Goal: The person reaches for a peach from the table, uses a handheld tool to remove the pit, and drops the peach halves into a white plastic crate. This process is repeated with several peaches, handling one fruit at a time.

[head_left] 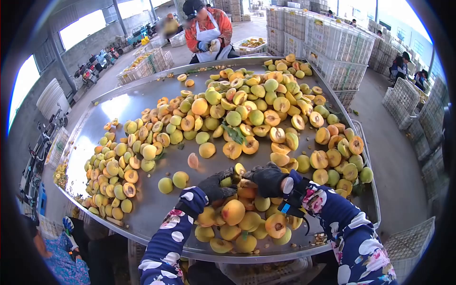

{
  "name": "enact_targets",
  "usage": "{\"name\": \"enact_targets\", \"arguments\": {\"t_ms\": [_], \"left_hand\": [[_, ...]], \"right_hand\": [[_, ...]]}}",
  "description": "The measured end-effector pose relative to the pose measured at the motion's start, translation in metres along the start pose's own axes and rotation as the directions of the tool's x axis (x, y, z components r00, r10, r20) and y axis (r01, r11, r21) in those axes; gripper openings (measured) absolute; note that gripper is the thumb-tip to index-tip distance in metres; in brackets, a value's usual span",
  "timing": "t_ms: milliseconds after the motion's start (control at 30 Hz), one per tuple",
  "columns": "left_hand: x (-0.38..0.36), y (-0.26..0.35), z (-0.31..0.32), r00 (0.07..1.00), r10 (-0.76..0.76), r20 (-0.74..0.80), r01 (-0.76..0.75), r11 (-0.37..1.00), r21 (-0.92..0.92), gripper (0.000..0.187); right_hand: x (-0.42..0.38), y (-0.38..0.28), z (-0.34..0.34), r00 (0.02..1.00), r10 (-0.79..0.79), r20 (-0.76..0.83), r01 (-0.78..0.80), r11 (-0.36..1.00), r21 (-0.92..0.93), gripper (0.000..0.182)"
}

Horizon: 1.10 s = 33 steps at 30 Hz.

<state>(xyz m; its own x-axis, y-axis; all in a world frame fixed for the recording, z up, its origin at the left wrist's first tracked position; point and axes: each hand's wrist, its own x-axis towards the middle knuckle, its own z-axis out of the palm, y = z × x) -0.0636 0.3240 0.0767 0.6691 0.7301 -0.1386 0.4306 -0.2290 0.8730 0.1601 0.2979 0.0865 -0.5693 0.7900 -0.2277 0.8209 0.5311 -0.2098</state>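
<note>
Both of my hands wear dark gloves and meet above a pile of yellow-orange fruit (233, 212) near the front edge of the metal table (166, 232). My left hand (216, 185) has its fingers curled round a greenish fruit (226, 182). My right hand (267, 179) is closed just beside it, its fingertips near a cut fruit half (239, 169); what it grips, if anything, is hidden. Many whole and halved fruits (256, 104) lie heaped across the table behind the hands, and two greenish fruits (166, 185) rest left of my left hand.
A co-worker in orange (207, 33) is at the far edge. Another person's blue patterned sleeve (66, 256) shows at lower left. Stacked white crates (332, 47) stand at the back right, and a crate (409, 244) sits at lower right.
</note>
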Motion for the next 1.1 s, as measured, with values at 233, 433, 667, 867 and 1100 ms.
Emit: {"name": "enact_targets", "arguments": {"t_ms": [233,433,667,867,1100], "left_hand": [[0.015,0.010,-0.030,0.913,-0.365,-0.181,0.305,0.907,-0.291,0.035],[0.079,0.030,0.015,0.845,-0.463,-0.269,0.521,0.598,0.609,0.062],[0.089,-0.002,0.033,0.931,-0.259,-0.257,0.305,0.939,0.157,0.042],[0.023,0.052,0.006,0.982,-0.171,-0.081,0.030,0.567,-0.823,0.032],[-0.049,0.103,0.062,0.962,0.272,0.016,-0.271,0.947,0.170,0.045]], "right_hand": [[-0.081,0.025,0.002,0.935,0.075,-0.347,0.106,0.874,0.475,0.047],[-0.153,0.010,-0.003,0.928,0.372,0.009,-0.071,0.153,0.986,0.043],[-0.208,-0.002,0.015,0.907,0.408,0.103,-0.144,0.072,0.987,0.037],[-0.241,-0.023,0.018,0.919,0.384,0.092,-0.101,0.002,0.995,0.034],[-0.264,-0.073,0.031,0.940,0.311,0.138,-0.133,-0.038,0.990,0.034]]}}
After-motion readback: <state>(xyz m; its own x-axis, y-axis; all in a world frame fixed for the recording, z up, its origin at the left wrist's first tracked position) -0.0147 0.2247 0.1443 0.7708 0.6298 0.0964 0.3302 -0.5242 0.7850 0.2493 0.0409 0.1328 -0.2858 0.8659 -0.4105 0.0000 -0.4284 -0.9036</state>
